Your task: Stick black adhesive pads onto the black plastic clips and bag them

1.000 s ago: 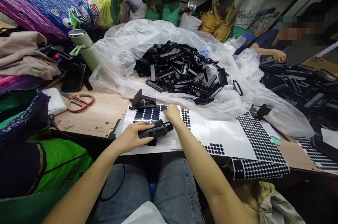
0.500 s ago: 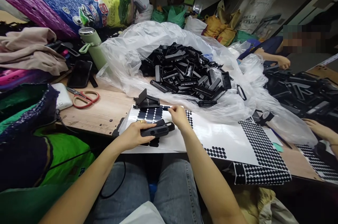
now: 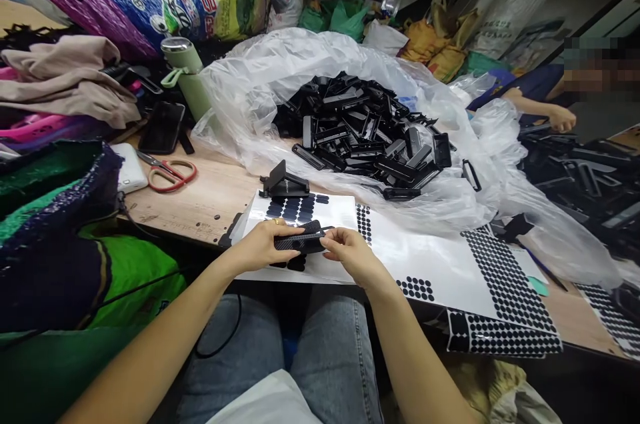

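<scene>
My left hand [image 3: 270,244] is closed round a black phone holder [image 3: 313,237] with a carbon-look textured surface, held low over the sticker sheets. At the holder's right end, the fingers of my right hand [image 3: 347,251] are pinched together against it. The black oval sticker seen in those fingers earlier is hidden behind them now. Beneath both hands lies a white sheet [image 3: 340,209] with rows of black oval stickers [image 3: 290,209]. Just beyond the sheet's far edge, a second black holder [image 3: 284,181] stands with its plate raised.
A clear plastic bag [image 3: 240,111] spreads round a heap of black holders [image 3: 365,131]. Red-handled scissors [image 3: 173,176], a phone [image 3: 163,127] and a green flask [image 3: 193,87] are at left. Dot-sticker sheets [image 3: 500,271] overhang the front edge at right. A co-worker's hand [image 3: 563,119] is far right.
My right hand has moved from the oval stickers, where it pinched one, down and toward me to the holder's right end. My left hand keeps the holder. The whole view has shifted slightly.
</scene>
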{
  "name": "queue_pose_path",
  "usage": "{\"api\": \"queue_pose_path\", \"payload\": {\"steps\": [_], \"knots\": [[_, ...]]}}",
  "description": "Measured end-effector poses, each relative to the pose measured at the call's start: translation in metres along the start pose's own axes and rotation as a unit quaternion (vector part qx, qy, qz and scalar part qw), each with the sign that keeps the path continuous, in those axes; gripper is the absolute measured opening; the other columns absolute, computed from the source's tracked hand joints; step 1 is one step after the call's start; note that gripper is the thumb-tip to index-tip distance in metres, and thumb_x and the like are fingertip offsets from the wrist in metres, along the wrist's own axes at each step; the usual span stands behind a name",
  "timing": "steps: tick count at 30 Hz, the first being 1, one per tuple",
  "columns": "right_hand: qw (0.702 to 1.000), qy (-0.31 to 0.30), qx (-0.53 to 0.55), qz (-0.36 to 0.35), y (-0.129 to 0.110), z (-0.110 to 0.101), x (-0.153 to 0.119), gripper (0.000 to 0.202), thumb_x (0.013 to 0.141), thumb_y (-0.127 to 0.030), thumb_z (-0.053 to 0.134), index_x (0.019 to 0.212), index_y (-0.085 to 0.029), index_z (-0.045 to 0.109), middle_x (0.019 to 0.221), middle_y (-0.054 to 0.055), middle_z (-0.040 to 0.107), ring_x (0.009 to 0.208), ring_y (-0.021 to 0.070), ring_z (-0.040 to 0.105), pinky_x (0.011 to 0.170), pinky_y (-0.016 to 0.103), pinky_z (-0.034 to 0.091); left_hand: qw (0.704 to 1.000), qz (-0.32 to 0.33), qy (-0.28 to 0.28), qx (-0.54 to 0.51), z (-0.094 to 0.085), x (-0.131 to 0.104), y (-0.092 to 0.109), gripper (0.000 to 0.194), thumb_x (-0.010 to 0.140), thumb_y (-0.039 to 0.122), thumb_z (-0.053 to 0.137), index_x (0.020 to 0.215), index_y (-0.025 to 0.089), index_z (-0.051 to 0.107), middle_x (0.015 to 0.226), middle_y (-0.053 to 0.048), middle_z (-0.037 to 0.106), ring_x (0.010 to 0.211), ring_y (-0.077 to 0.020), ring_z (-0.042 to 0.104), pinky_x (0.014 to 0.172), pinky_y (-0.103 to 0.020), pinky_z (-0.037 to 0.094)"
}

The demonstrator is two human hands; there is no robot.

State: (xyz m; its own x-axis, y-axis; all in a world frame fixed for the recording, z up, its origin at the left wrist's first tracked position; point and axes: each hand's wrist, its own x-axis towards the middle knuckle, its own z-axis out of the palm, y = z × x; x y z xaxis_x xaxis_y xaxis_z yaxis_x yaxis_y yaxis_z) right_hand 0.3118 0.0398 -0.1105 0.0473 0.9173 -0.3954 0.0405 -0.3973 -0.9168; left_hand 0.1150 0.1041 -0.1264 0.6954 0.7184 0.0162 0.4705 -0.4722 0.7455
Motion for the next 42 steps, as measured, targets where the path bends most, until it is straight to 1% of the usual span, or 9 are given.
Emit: {"api": "queue_pose_path", "payload": {"steps": [6, 11, 18, 22, 28, 35, 39, 42], "knots": [[1.000, 0.019, -0.005, 0.002, 0.001, 0.004, -0.002, 0.022, 0.065, -0.035, 0.063, 0.064, -0.016, 0.052, 0.071, -0.001, 0.049, 0.068, 0.0109, 0.049, 0.073, 0.032, 0.048, 1.000, -0.011, -0.004, -0.001, 0.001, -0.002, 0.003, 0.046, 0.071, 0.038, 0.061, 0.115, 0.024, 0.059, 0.077, -0.001, 0.055, 0.073, -0.0148, 0.052, 0.070, -0.026, 0.041], [1.000, 0.023, -0.016, -0.004, 0.005, 0.005, -0.001, 0.022, 0.067, -0.037, 0.062, 0.066, -0.017, 0.053, 0.071, -0.001, 0.050, 0.067, 0.0115, 0.050, 0.072, 0.033, 0.048, 0.999, -0.028, -0.003, -0.020, 0.001, -0.004, 0.005, 0.047, 0.070, 0.037, 0.061, 0.115, 0.024, 0.059, 0.076, -0.001, 0.054, 0.072, -0.0147, 0.052, 0.068, -0.025, 0.041], [1.000, 0.023, 0.016, 0.007, 0.004, 0.007, -0.004, 0.023, 0.065, -0.037, 0.064, 0.065, -0.017, 0.052, 0.071, -0.001, 0.050, 0.071, 0.0121, 0.050, 0.074, 0.032, 0.048, 1.000, -0.021, 0.002, -0.020, 0.002, -0.005, 0.005, 0.047, 0.069, 0.037, 0.062, 0.115, 0.025, 0.059, 0.077, -0.001, 0.056, 0.074, -0.0154, 0.053, 0.071, -0.026, 0.041], [1.000, 0.031, 0.003, 0.006, 0.006, 0.007, -0.003, 0.021, 0.066, -0.036, 0.062, 0.066, -0.017, 0.052, 0.071, -0.001, 0.050, 0.068, 0.0112, 0.051, 0.074, 0.032, 0.048, 1.000, -0.018, 0.005, -0.015, 0.002, -0.005, 0.005, 0.046, 0.070, 0.037, 0.061, 0.114, 0.025, 0.060, 0.077, -0.001, 0.055, 0.073, -0.0151, 0.053, 0.069, -0.025, 0.041], [0.997, 0.046, -0.059, -0.025, 0.015, 0.006, 0.001, 0.020, 0.070, -0.037, 0.058, 0.069, -0.018, 0.052, 0.075, 0.001, 0.053, 0.069, 0.0136, 0.053, 0.070, 0.033, 0.047, 1.000, -0.017, 0.002, -0.008, 0.002, -0.005, 0.005, 0.047, 0.070, 0.036, 0.061, 0.116, 0.025, 0.059, 0.079, -0.001, 0.055, 0.075, -0.0154, 0.053, 0.071, -0.026, 0.042], [0.983, 0.076, -0.148, -0.075, 0.017, 0.007, -0.001, 0.018, 0.076, -0.036, 0.051, 0.070, -0.019, 0.053, 0.077, 0.002, 0.058, 0.076, 0.0169, 0.056, 0.073, 0.034, 0.045, 1.000, -0.019, -0.003, -0.011, 0.004, -0.005, 0.004, 0.048, 0.071, 0.036, 0.062, 0.116, 0.023, 0.058, 0.081, -0.002, 0.055, 0.076, -0.0157, 0.054, 0.074, -0.026, 0.042], [0.977, 0.090, -0.170, -0.091, 0.015, 0.011, -0.004, 0.017, 0.077, -0.036, 0.050, 0.072, -0.019, 0.052, 0.078, 0.003, 0.058, 0.077, 0.0176, 0.056, 0.073, 0.034, 0.043, 1.000, -0.017, -0.005, -0.019, 0.004, -0.005, 0.003, 0.048, 0.071, 0.037, 0.061, 0.117, 0.023, 0.057, 0.082, -0.002, 0.057, 0.078, -0.0162, 0.055, 0.075, -0.027, 0.042], [0.974, 0.124, -0.150, -0.119, 0.015, 0.015, -0.004, 0.017, 0.075, -0.035, 0.054, 0.079, -0.020, 0.047, 0.079, 0.001, 0.056, 0.074, 0.0158, 0.055, 0.071, 0.031, 0.043, 0.999, -0.026, -0.005, -0.030, 0.004, -0.006, 0.003, 0.049, 0.071, 0.038, 0.061, 0.117, 0.022, 0.058, 0.081, -0.002, 0.059, 0.077, -0.0166, 0.055, 0.073, -0.027, 0.043]]}}
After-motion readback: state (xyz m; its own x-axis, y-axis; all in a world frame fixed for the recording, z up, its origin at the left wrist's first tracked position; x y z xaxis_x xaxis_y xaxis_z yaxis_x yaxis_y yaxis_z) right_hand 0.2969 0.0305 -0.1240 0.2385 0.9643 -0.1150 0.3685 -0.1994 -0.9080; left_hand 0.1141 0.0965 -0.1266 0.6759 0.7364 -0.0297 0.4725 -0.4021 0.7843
